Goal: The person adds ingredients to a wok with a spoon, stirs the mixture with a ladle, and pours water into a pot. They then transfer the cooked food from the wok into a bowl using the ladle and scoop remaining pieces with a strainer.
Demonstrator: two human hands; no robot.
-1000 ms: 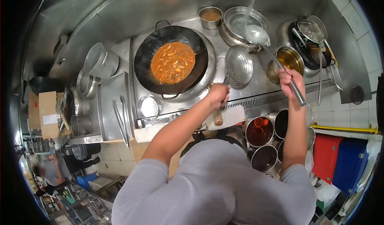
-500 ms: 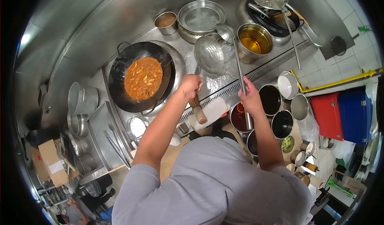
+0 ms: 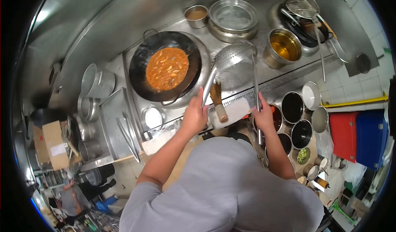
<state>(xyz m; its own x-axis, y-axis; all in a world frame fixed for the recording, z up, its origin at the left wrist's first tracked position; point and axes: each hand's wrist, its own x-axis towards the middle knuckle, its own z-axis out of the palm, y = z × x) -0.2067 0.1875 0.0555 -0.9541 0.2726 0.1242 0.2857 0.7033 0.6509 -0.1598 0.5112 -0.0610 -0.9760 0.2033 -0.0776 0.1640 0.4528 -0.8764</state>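
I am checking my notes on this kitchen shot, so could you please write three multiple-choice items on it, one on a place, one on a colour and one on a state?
1. Where does the round perforated steel strainer sit?
A. right of the black wok
B. on the floor
C. inside the cardboard box

2. What colour is the sauce in the round black wok?
A. green
B. orange
C. white

3. What is the left hand doing?
A. hanging open and free
B. resting flat on the wok
C. gripping the strainer's long metal handle

Answers: 1 A, its bowl is up beside the wok's right rim; 2 B, the sauce is orange; 3 C, the fingers close around the handle.
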